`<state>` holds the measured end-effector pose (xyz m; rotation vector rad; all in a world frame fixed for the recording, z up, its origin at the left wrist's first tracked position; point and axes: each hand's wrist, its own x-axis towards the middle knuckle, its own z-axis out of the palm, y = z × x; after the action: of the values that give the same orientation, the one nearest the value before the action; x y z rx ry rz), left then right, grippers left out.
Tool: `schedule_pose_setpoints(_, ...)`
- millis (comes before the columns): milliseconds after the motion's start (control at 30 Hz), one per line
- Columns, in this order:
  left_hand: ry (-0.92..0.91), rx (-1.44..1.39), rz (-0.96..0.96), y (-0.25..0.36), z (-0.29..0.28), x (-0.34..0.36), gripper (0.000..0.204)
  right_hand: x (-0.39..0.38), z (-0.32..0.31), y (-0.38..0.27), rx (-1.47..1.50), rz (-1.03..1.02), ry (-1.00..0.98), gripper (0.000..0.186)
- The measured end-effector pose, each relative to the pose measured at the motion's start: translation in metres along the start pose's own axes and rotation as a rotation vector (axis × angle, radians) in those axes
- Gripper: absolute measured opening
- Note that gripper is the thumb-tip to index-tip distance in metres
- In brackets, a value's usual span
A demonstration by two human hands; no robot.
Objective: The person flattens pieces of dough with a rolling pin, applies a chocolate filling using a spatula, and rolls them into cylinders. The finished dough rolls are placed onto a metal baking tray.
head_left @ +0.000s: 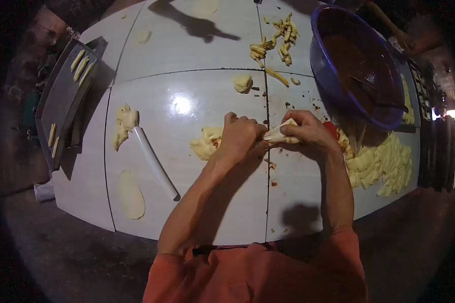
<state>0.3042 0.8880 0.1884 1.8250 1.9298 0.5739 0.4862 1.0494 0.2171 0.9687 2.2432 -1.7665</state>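
Over the tiled table, my right hand (312, 132) is closed round a pale, stretched piece of dough (278, 135), thumb on top. My left hand (237, 137) meets it at the dough's left end, with its fingers curled in; the fingertips are partly hidden. Beside the left hand lies a crumpled, flat piece of dough (203, 145) with brown smears. A small lump of dough (242, 84) sits farther off. To the left are a white rolling pin (155, 162), an irregular dough piece (124, 126) and a flattened oval of dough (132, 196).
A big blue basin (324, 65) of brown filling stands at the far right, a utensil handle in it. Many shaped dough pieces (381, 164) are heaped below it. Dough strips (283, 40) lie at the back. A metal tray (60, 108) holding several pieces is at the left edge.
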Motion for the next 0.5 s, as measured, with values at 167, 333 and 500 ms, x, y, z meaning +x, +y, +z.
schedule_pose_setpoints(167, -0.081, -0.018, -0.021, -0.002, -0.007, 0.000, 0.022, -0.007, 0.005, 0.009, -0.092, -0.142, -0.027, 0.027)
schedule_pose_setpoints(333, -0.093, -0.074, -0.022, 0.001, -0.007, -0.001, 0.034, -0.006, 0.007, 0.005, -0.503, -0.365, 0.102, 0.035)
schedule_pose_setpoints(500, 0.060, -0.232, 0.001, 0.008, -0.002, -0.002, 0.052, -0.011, 0.006, -0.016, -0.348, -0.136, 0.021, 0.037)
